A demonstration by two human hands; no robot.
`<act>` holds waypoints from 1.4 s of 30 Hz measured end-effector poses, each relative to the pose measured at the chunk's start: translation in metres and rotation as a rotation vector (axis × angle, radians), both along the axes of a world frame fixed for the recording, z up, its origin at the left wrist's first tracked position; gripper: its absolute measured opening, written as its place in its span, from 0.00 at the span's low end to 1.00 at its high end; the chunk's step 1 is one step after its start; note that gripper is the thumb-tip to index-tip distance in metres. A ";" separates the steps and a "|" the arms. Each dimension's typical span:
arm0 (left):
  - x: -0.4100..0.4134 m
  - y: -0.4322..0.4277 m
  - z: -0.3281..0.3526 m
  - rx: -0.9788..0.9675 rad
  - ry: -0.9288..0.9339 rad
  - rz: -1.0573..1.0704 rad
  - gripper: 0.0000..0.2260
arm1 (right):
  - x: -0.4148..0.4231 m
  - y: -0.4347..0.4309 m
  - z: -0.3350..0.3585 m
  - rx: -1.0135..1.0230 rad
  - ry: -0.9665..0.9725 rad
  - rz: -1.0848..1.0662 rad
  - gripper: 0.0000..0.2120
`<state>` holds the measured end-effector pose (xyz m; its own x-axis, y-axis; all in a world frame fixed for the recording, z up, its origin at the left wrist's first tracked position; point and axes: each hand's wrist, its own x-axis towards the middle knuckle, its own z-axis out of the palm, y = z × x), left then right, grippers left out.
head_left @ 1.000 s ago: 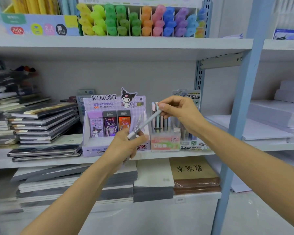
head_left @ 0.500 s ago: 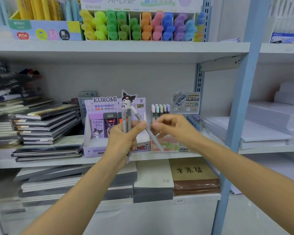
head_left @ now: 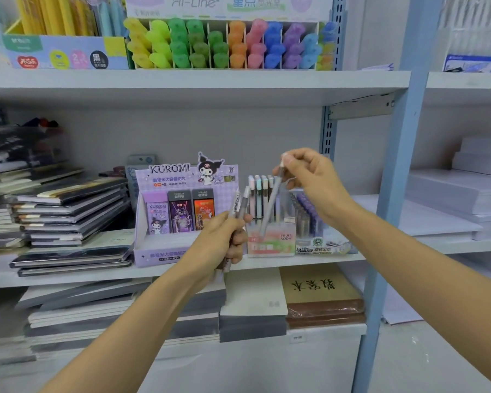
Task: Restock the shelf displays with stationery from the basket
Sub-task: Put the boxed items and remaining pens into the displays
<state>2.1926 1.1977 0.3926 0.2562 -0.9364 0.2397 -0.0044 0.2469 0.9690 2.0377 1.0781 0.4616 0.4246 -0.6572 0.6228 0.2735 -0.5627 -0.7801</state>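
- Right hand point(head_left: 309, 177) pinches the top end of a slim grey plastic pen point(head_left: 272, 199).
- The pen slants down and left, its tip at the pink-and-green cardboard display box point(head_left: 270, 242) just below that hand.
- Left hand point(head_left: 224, 239), beside the box, grips a bundle of similar grey pens point(head_left: 240, 205).

Right hand point(head_left: 312, 180) pinches grey pen point(head_left: 271, 207) by its top, tip down in pen box point(head_left: 271, 242). Left hand point(head_left: 224, 239) grips spare pens point(head_left: 240, 204) beside.
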 end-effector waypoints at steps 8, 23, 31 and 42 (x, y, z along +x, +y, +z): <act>-0.003 0.003 -0.004 -0.055 -0.081 0.024 0.11 | 0.002 -0.035 -0.005 0.006 -0.092 -0.276 0.04; 0.000 -0.003 -0.011 -0.058 -0.064 0.033 0.11 | 0.030 -0.047 -0.029 -0.159 0.037 -0.287 0.05; 0.002 -0.003 -0.015 -0.045 -0.105 0.043 0.11 | 0.025 -0.051 -0.026 -0.197 0.184 -0.281 0.03; -0.001 0.001 -0.015 -0.035 -0.135 0.051 0.12 | 0.024 -0.051 -0.027 -0.422 0.440 -0.532 0.08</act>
<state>2.1916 1.1991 0.3774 0.2665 -0.9136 0.3072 -0.1474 0.2763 0.9497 2.0615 1.0273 0.4347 0.3850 -0.5873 0.7119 -0.3962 -0.8019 -0.4472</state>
